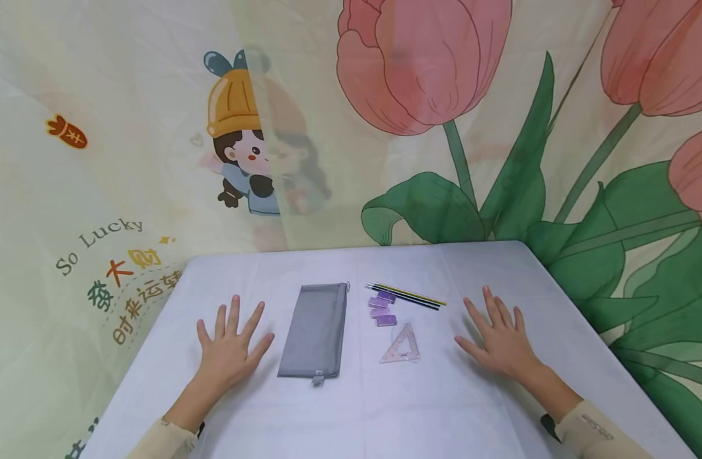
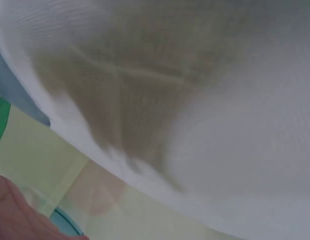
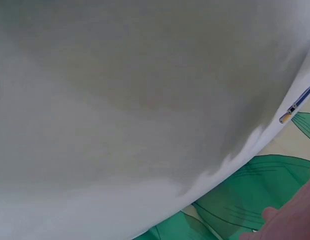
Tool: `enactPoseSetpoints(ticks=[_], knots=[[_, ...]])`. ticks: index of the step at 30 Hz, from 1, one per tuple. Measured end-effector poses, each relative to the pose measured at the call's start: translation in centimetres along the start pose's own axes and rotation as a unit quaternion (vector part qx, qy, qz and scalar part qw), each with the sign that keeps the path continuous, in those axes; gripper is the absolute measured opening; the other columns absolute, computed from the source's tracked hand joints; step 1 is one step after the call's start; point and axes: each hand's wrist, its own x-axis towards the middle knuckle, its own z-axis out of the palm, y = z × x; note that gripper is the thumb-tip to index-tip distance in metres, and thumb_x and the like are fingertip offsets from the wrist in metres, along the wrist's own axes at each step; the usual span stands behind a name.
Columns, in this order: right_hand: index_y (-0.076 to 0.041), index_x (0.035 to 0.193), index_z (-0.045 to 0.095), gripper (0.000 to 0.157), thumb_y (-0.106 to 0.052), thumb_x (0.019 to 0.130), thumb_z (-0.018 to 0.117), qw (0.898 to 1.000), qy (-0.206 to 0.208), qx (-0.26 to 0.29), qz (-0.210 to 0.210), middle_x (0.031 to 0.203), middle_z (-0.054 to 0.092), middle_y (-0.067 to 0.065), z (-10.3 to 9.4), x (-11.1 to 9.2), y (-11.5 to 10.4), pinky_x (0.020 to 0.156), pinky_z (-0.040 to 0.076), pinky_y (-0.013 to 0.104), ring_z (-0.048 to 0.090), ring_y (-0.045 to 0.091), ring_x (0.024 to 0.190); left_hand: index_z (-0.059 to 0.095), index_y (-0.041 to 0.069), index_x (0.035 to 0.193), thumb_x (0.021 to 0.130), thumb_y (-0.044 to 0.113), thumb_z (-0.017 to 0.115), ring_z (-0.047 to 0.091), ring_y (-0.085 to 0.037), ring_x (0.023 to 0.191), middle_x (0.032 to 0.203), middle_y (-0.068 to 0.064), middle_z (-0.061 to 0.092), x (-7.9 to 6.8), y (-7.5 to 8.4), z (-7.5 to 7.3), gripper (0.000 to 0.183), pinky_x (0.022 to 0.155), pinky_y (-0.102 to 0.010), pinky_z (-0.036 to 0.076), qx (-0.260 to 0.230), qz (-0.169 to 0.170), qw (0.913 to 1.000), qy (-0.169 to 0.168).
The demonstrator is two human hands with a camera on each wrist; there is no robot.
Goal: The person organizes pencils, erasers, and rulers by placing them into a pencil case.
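Note:
My left hand is spread with straight fingers over the table, left of a grey zippered mesh pouch. My right hand is likewise spread, to the right of the small items, holding nothing. Between the hands, right of the pouch, lie several thin pencils side by side. Just below them sits a cluster of small purple blocks, like erasers in sleeves. Nearer the front is a clear set square with another clear piece overlapping it. In the right wrist view, pencil ends show at the right edge.
A white cloth covers the table. Behind it hangs a curtain printed with large tulips and a cartoon figure. The table's back edge runs close to the curtain.

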Motion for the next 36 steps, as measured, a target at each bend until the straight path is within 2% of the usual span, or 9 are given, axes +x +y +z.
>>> enactPoseSetpoints(ticks=[7, 16, 20, 25, 31, 36], knots=[[-0.019, 0.156, 0.029, 0.085, -0.063, 0.089, 0.057, 1.0, -0.015, 0.002, 0.003, 0.166, 0.001, 0.019, -0.2, 0.6, -0.5, 0.111, 0.011, 0.073, 0.022, 0.049, 0.143, 0.018, 0.032, 0.159, 0.095, 0.067, 0.043, 0.008, -0.052, 0.147, 0.165, -0.024, 0.004, 0.5, 0.8, 0.2, 0.076, 0.106, -0.079, -0.001, -0.017, 0.005, 0.9998, 0.012], [-0.019, 0.157, 0.029, 0.084, -0.061, 0.09, 0.058, 1.0, -0.006, 0.015, 0.004, 0.166, 0.0, 0.019, -0.4, 1.3, -0.9, 0.111, 0.012, 0.073, 0.02, 0.047, 0.144, 0.013, 0.035, 0.159, 0.095, 0.063, 0.046, 0.01, -0.049, 0.148, 0.165, -0.021, 0.001, 1.7, 5.0, -0.6, 0.077, 0.106, -0.078, 0.014, -0.03, 0.044, 0.9978, 0.038], [-0.018, 0.157, 0.029, 0.084, -0.06, 0.09, 0.058, 1.0, 0.003, 0.025, -0.002, 0.166, 0.0, 0.02, -0.7, 2.3, -1.4, 0.111, 0.012, 0.073, 0.019, 0.048, 0.145, 0.013, 0.035, 0.159, 0.096, 0.064, 0.043, 0.011, -0.048, 0.149, 0.166, -0.021, 0.0, 2.6, 6.5, -0.7, 0.076, 0.107, -0.078, 0.013, -0.028, 0.053, 0.9977, 0.033], [-0.018, 0.157, 0.028, 0.085, -0.061, 0.089, 0.058, 1.0, 0.004, 0.029, -0.005, 0.166, 0.001, 0.02, -0.9, 3.4, -2.0, 0.112, 0.01, 0.073, 0.018, 0.048, 0.145, 0.011, 0.033, 0.16, 0.096, 0.066, 0.041, 0.012, -0.047, 0.149, 0.166, -0.02, 0.0, 3.3, 7.8, -0.3, 0.078, 0.109, -0.076, 0.014, -0.047, 0.046, 0.9977, 0.016], [-0.019, 0.158, 0.025, 0.088, -0.064, 0.089, 0.057, 0.999, -0.005, 0.042, 0.006, 0.166, -0.004, 0.019, -0.6, 4.2, -2.2, 0.112, 0.009, 0.073, 0.017, 0.05, 0.145, 0.009, 0.031, 0.16, 0.097, 0.064, 0.041, 0.016, -0.048, 0.148, 0.165, -0.02, 0.003, 3.4, 8.9, 0.3, 0.077, 0.107, -0.076, 0.02, -0.069, 0.051, 0.9962, 0.017], [-0.017, 0.158, 0.024, 0.088, -0.062, 0.09, 0.058, 0.999, -0.017, 0.05, 0.009, 0.166, -0.003, 0.019, -0.5, 4.7, -1.8, 0.112, 0.01, 0.073, 0.017, 0.05, 0.145, 0.009, 0.033, 0.16, 0.098, 0.065, 0.038, 0.017, -0.047, 0.148, 0.166, -0.02, 0.002, 3.5, 9.4, 0.5, 0.075, 0.106, -0.076, 0.023, -0.066, 0.052, 0.9964, 0.011]])
